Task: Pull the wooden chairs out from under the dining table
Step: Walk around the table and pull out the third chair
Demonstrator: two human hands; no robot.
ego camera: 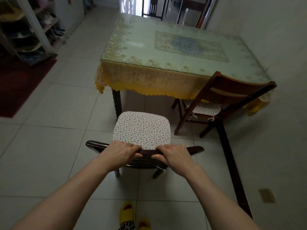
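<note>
A dark wooden chair [94,145] with a flowered seat cushion [142,128] stands on the tiled floor, clear of the dining table [149,52], its seat just in front of the table's near leg. My left hand [122,151] and my right hand [174,155] both grip the top rail of its backrest, side by side near the middle. A second wooden chair [232,90] stands at the table's near right corner, its cushioned seat partly under the yellow lace tablecloth [141,80].
A wall runs along the right with a dark baseboard [230,163]. A red mat [21,85] and a shoe rack [29,30] lie to the left. Yellow slippers [127,213] show below. A third dark chair [153,9] stands behind the table's far end.
</note>
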